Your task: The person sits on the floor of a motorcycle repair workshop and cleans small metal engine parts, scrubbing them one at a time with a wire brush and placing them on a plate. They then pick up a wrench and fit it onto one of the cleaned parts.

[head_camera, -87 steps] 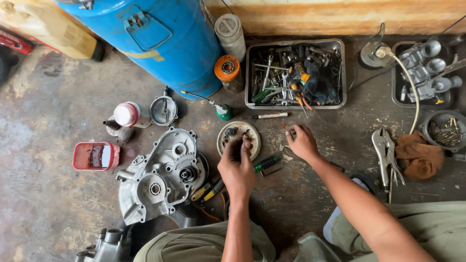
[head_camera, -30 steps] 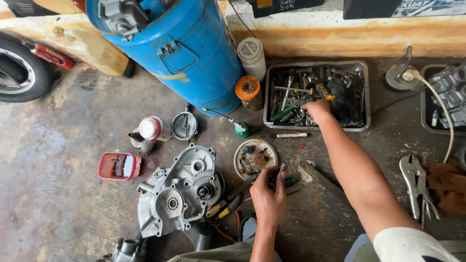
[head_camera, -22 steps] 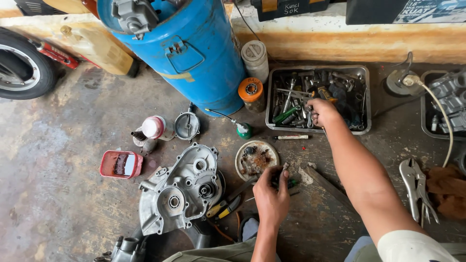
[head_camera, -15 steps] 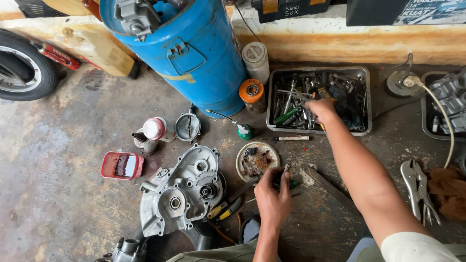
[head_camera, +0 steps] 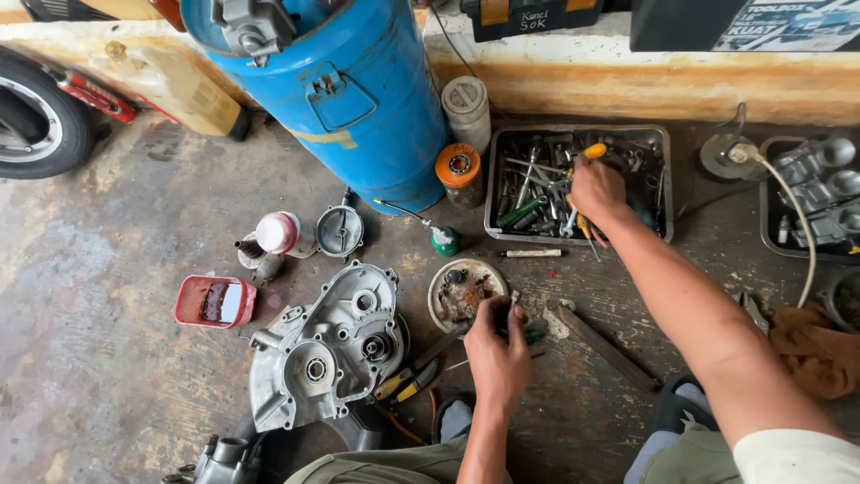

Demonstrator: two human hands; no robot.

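Grey metal tray (head_camera: 667,193) of jumbled tools is where the right hand (head_camera: 596,190) is now working, having stretched forward from the floor beside the round dish (head_camera: 439,282) a few seconds back; its fingers are closing around a yellow-handled tool (head_camera: 589,154) that is coming up out of the pile, so the picking seems to be nearly settled. Over the last second the reach has hardly altered, only the grip tightening on that handle. Meanwhile the left hand (head_camera: 497,345) is staying low on the concrete floor (head_camera: 116,296), just beside the dish of small rusty parts, its fingers curling narrowly on something small and dark; what it is cannot be told. Close on the left, the aluminium engine cover (head_camera: 327,345) is lying flat, with pliers (head_camera: 408,384) between it and the left wrist, so room there is tight. Behind the dish a blue drum (head_camera: 358,108) is standing, with an orange-lidded can (head_camera: 460,170) touching the tray's near corner, hemming in the forward side. Freer ground is lying between the two forearms, though a flat metal bar (head_camera: 605,345) is crossing part of it, and a brown rag (head_camera: 815,350) is sitting well to the right.
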